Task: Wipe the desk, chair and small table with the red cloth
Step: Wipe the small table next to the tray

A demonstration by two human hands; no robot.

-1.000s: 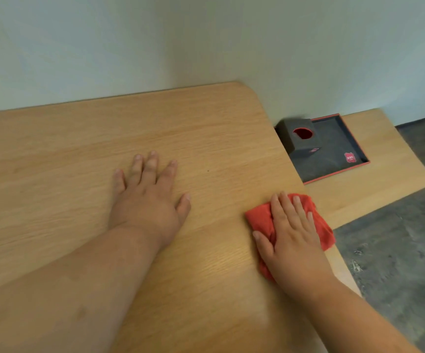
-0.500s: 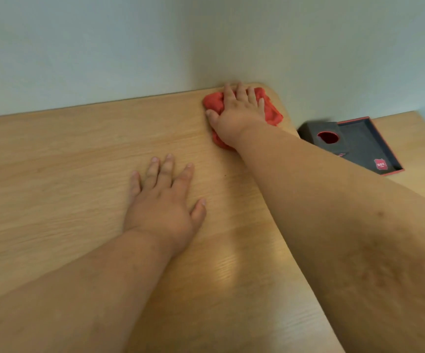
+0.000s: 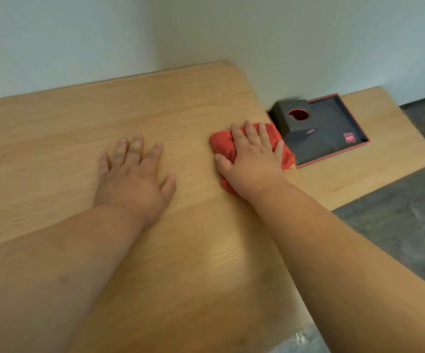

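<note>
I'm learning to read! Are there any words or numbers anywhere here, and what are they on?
Red badge on the dark tray: it has tiny white marks, too blurred to read.
Small label on the dark box: too small and blurred to read.
Nothing else shows any words or numbers.

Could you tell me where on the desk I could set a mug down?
The light wooden desk is bare between the wall and the flat left hand. It is crowded at the right edge, where the right hand presses the red cloth.
</note>
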